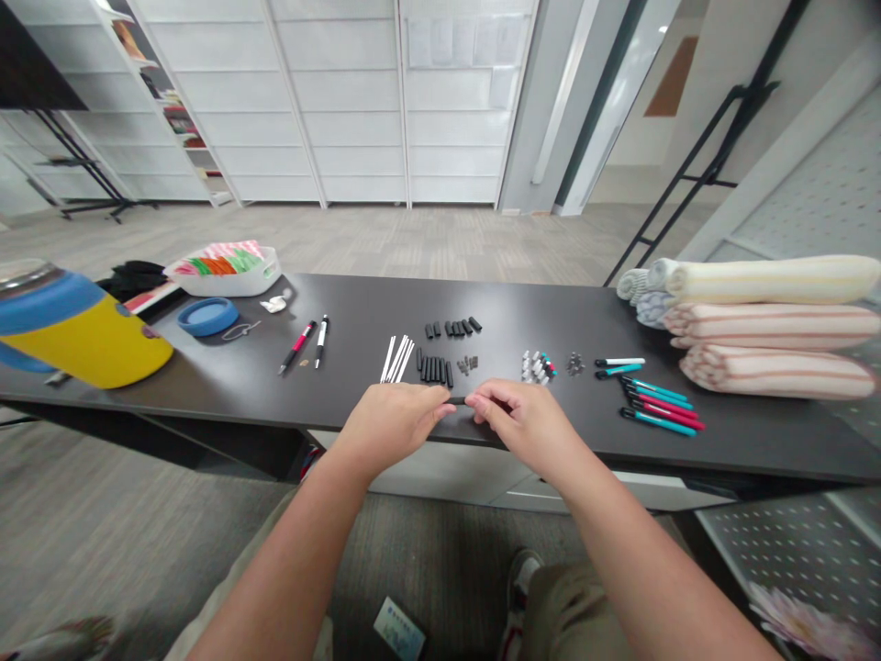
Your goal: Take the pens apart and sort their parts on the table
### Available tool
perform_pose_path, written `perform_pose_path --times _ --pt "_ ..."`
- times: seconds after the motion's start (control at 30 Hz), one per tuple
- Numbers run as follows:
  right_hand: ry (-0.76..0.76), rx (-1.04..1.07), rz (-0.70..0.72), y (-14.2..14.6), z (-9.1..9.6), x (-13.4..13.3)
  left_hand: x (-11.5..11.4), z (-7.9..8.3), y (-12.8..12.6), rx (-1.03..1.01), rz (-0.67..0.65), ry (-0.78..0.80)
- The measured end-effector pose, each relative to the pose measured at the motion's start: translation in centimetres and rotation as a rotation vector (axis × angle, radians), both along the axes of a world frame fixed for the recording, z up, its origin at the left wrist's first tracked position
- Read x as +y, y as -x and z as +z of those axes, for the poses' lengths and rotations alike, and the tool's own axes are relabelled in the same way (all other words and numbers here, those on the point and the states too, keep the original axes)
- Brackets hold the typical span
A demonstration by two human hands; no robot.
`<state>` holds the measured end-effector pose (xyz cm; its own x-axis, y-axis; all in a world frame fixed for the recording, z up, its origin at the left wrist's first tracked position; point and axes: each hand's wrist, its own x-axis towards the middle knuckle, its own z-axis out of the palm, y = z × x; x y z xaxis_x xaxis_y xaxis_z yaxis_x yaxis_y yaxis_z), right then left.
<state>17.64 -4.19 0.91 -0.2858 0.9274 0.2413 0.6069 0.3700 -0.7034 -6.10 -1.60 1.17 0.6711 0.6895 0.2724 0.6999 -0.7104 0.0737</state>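
Above the front edge of a dark table [358, 303], my left hand [395, 418] and my right hand [519, 418] pinch a thin black pen part [458, 400] between them, one at each end. Its exact kind is too small to make out. Just beyond lie several black tube pieces [433, 370] and shorter black sleeves [458, 328]. Thin white refill-like sticks [397, 358] are beside my left hand. Small grey pieces [468, 364] lie between. Farther right are white and coloured small pen pieces [537, 367], tiny silvery bits [574, 364] and teal, red and white pen barrels [661, 407].
Two whole-looking pens, one red [297, 347] and one white [321, 341], lie left. A blue lid [207, 316], a yellow-and-blue jug [83, 330] and a white basket [258, 275] of colourful packets stand farther left. Rolled striped cloths [777, 326] are stacked at right.
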Motion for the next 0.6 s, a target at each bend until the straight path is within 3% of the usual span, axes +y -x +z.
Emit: perform_pose_path --times 0.27,0.43,0.6 --pt "0.216 0.223 -0.032 -0.31 -0.65 0.2 0.17 -0.03 -0.07 0.009 0.022 0.006" --pt "0.219 0.157 -0.012 -0.55 -0.53 0.31 0.07 0.17 -0.14 0.019 0.016 0.009" --pt "0.223 0.283 -0.034 -0.49 -1.02 0.35 0.12 0.06 -0.07 0.003 0.011 0.015"
